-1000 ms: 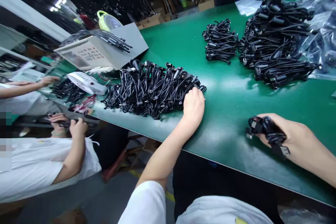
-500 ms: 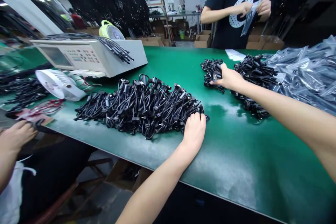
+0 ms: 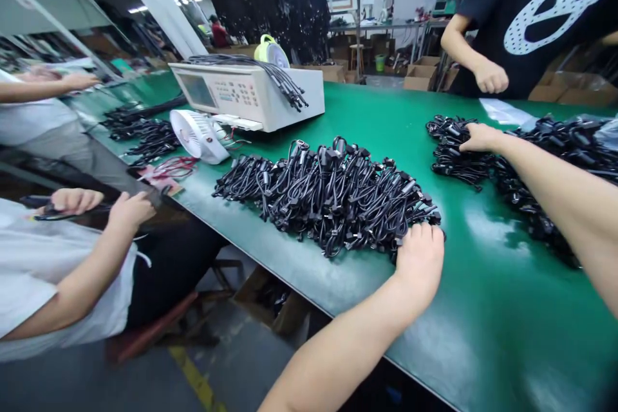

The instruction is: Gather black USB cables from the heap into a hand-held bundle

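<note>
My left hand rests at the right end of a large heap of coiled black cables. Its fingers are bent together over the cables there, and the fingertips are hidden. Farther back on the right, my right hand is at a smaller stack of black cable bundles. Thumb and fingers stand apart there against the bundles, with no cable visibly gripped. Another heap of black cables lies under and beside my right forearm.
The green table bears a beige bench instrument with cables on top, a white fan and a clear plastic bag. A co-worker in a black shirt stands opposite. A seated co-worker handles a dark cable at left.
The view has swung left, so everything sits farther right. My right hand has loosened from a cable bundle and drawn slightly back. My left hand stays at the heap's end.
</note>
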A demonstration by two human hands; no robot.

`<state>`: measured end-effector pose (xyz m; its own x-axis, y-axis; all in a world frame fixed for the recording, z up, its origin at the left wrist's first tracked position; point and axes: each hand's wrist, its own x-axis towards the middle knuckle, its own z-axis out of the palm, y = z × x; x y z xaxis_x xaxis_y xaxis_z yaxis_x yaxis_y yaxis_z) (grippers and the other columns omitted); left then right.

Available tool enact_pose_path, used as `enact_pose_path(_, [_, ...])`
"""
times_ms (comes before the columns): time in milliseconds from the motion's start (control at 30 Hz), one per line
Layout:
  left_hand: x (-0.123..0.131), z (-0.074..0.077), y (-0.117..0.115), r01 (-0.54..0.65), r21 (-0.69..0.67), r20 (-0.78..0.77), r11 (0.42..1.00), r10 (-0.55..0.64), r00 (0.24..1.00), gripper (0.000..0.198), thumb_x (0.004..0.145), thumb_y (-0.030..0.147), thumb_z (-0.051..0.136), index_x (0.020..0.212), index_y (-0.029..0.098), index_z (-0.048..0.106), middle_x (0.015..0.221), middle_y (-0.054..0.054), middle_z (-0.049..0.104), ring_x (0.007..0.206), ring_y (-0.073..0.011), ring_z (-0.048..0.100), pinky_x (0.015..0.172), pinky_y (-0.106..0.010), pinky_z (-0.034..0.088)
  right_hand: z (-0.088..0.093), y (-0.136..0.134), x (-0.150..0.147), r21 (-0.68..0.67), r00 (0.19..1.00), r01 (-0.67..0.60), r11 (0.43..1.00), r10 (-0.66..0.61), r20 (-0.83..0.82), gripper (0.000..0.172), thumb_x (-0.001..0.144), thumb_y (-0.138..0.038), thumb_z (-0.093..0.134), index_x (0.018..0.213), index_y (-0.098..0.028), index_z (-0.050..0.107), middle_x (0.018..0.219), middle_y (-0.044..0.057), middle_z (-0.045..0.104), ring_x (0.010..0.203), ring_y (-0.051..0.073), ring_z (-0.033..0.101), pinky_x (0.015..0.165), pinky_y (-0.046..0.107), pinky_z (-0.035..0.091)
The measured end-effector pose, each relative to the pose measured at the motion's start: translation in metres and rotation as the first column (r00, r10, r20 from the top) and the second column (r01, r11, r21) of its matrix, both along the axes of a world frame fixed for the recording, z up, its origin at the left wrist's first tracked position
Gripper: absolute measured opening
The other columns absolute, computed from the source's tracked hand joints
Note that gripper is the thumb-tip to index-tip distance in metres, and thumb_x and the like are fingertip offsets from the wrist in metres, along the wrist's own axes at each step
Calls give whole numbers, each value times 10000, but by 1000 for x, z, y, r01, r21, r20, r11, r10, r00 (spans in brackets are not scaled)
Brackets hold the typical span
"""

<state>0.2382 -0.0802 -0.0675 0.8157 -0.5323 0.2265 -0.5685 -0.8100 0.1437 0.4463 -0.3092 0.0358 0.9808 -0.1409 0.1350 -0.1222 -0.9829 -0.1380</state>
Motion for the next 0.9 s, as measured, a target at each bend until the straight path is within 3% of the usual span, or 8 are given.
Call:
enact_pose_path(167, [0,3,1,64,-50,27,997,-63,998,171,947,159,525,1090,99,597,1042,-149,634,989,-274,620,790,-388,508,3,69,-92,7,939,-288,958,280,200,342,1040,-283,402,1277,-225,643,1194,80,662,1088,204,610,926,304,442])
enact_pose_path(233, [0,3,0,165,-71,59,984,-161,985,231,953,157,492,1121,65,622,1052,-184,659,1001,-300,632,810,-417,512,-6,103,-134,-19,810,-575,818,572,130,351,1041,-389,452,1323,-268,623,1102,76,664,938,225,650,793,320,483])
enact_pose_path(333, [-3,3,-1,348,-72,102,935,-340,935,302,962,168,459,1184,87,648,1096,-181,693,1041,-300,643,891,-433,503,-18,131,-176,-112,789,-605,788,612,46,435,992,-511,524,1325,-245,612,1018,101,641,782,258,648,579,312,431])
enact_pose_path(400, [-9,3,-3,492,-92,119,866,-481,869,306,968,180,448,1177,121,664,1122,-158,702,1053,-278,648,911,-410,502,-23,132,-190,-115,808,-578,808,586,53,421,967,-519,566,1262,-225,628,993,101,629,744,257,635,553,307,411])
enact_pose_path(500, [-25,2,-4,731,-146,118,667,-722,682,266,971,185,451,1089,136,685,1090,-127,715,994,-231,667,848,-348,521,-33,114,-206,-65,805,-586,808,589,70,327,966,-466,592,1189,-230,625,989,81,609,724,227,617,599,310,455])
enact_pose_path(600, [-48,2,-1,831,-225,106,509,-834,541,259,970,176,442,1077,161,678,1146,-95,714,950,-196,678,812,-320,533,-51,91,-227,15,794,-605,796,602,83,262,948,-404,626,1147,-234,623,1004,79,610,719,217,618,633,330,508])
enact_pose_path(767, [-88,10,21,619,-578,-22,532,-768,640,226,980,279,466,1054,197,663,1158,-92,710,1052,-190,669,930,-321,538,-77,58,-270,212,827,-562,799,535,174,261,994,-268,492,1248,-245,551,1188,112,631,969,260,671,821,423,575])
enact_pose_path(900, [-89,23,28,33,-839,-302,543,-516,802,251,926,348,596,1124,197,569,1032,-71,659,892,-154,637,832,-291,534,-72,45,-304,555,887,-461,692,360,288,151,989,-273,519,1136,-261,553,1093,65,625,967,224,667,831,389,591])
